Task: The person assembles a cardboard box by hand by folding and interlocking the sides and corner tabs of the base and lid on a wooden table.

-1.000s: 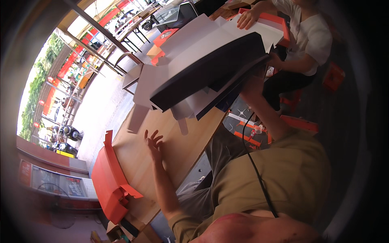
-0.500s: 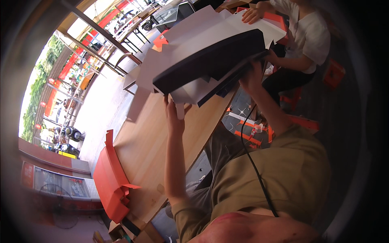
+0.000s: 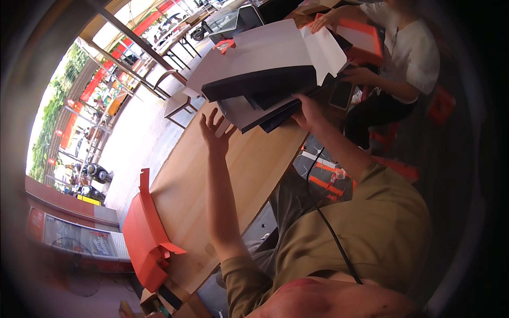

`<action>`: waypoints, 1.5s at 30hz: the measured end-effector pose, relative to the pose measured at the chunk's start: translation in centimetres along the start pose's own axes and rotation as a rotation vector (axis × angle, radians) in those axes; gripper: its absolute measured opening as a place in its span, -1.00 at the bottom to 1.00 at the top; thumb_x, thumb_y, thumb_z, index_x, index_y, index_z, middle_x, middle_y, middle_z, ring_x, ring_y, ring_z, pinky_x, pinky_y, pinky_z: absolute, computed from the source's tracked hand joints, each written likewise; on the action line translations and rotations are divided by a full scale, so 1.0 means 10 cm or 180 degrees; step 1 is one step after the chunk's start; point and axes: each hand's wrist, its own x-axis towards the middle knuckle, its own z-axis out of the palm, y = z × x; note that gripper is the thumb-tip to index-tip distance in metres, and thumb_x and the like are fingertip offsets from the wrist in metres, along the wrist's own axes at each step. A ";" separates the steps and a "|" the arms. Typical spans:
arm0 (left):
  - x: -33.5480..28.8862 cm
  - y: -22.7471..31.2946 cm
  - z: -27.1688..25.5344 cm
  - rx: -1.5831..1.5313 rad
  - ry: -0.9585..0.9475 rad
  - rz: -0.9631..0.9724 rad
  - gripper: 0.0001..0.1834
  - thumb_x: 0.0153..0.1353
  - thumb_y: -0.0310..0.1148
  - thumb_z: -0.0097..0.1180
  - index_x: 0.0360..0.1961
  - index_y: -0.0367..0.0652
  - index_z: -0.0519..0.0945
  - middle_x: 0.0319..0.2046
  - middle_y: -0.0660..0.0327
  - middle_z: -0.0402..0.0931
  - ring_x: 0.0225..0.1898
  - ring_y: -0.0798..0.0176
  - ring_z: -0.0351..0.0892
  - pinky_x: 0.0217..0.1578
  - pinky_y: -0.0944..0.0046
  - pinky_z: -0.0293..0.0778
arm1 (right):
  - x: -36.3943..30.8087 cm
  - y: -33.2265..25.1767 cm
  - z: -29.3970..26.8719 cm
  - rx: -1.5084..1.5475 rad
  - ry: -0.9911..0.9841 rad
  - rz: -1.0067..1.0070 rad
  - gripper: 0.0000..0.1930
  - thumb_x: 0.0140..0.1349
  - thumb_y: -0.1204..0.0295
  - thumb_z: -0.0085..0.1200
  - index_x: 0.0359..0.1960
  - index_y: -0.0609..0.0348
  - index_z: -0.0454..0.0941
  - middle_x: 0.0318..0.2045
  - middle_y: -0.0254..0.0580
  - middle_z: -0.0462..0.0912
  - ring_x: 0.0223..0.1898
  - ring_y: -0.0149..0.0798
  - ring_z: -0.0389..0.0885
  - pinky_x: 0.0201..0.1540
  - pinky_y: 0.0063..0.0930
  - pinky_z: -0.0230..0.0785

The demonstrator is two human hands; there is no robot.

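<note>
A partly folded cardboard box (image 3: 265,50), white on its inner face with dark folded side walls, lies over the far part of the wooden table. My right hand (image 3: 309,112) grips the near edge of its dark wall, thumb on top and fingers mostly hidden below. Just off the near left corner, my left hand (image 3: 214,132) is raised with fingers spread, holding nothing. Across at the right, another person's hand (image 3: 324,22) rests near the white sheet's far edge. That person's other hand (image 3: 360,77) is by the box's right end.
A folded orange cardboard piece (image 3: 142,233) sits at the left end of the wooden table (image 3: 212,185). An orange box (image 3: 366,40) is beside the other person. Orange and white scraps (image 3: 331,177) lie below the table's right side. A black cable (image 3: 331,228) crosses my shirt.
My left hand has let go of the box's near left corner and opened, shifting slightly left. The dark wall has tipped lower, and my right hand has moved left and nearer with its edge.
</note>
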 end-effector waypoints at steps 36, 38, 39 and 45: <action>-1.43 -0.41 -1.45 0.4295 0.1334 0.1441 -0.47 0.35 -0.35 0.26 0.33 -0.18 0.52 0.26 0.00 0.51 0.20 -0.04 0.60 0.15 0.03 0.55 | -0.68 0.21 0.26 -0.3214 -0.1960 0.0597 -0.60 0.50 0.10 0.23 -0.30 0.24 0.71 -0.43 -0.32 0.70 -0.48 -0.49 0.67 -0.42 -0.54 0.55; -1.49 -0.38 -1.53 0.4080 0.1409 0.1375 -0.50 0.35 -0.36 0.26 0.30 -0.19 0.54 0.22 0.02 0.53 0.18 0.00 0.61 0.10 0.06 0.55 | -0.75 0.04 0.25 -0.3542 -0.1993 0.0180 -0.60 0.51 0.12 0.23 -0.30 0.26 0.72 -0.48 -0.34 0.67 -0.50 -0.54 0.64 -0.44 -0.59 0.50; -1.50 -0.37 -1.56 0.3967 0.1449 0.1359 -0.51 0.35 -0.37 0.26 0.29 -0.19 0.55 0.21 0.04 0.54 0.16 0.03 0.61 0.08 0.08 0.55 | -0.83 -0.07 0.31 -0.3511 -0.2003 -0.0097 -0.63 0.51 0.15 0.22 -0.26 0.26 0.73 -0.48 -0.34 0.66 -0.50 -0.54 0.63 -0.43 -0.59 0.50; -1.49 -0.39 -1.61 0.3955 0.1433 0.1505 -0.52 0.31 -0.39 0.27 0.26 -0.20 0.57 0.19 0.03 0.54 0.15 0.02 0.62 0.08 0.07 0.55 | -1.11 -0.56 0.54 -0.2868 -0.1654 -0.1967 -0.62 0.45 0.52 0.14 0.28 0.19 0.55 -0.13 -0.35 0.65 -0.25 -0.51 0.66 -0.12 -0.61 0.51</action>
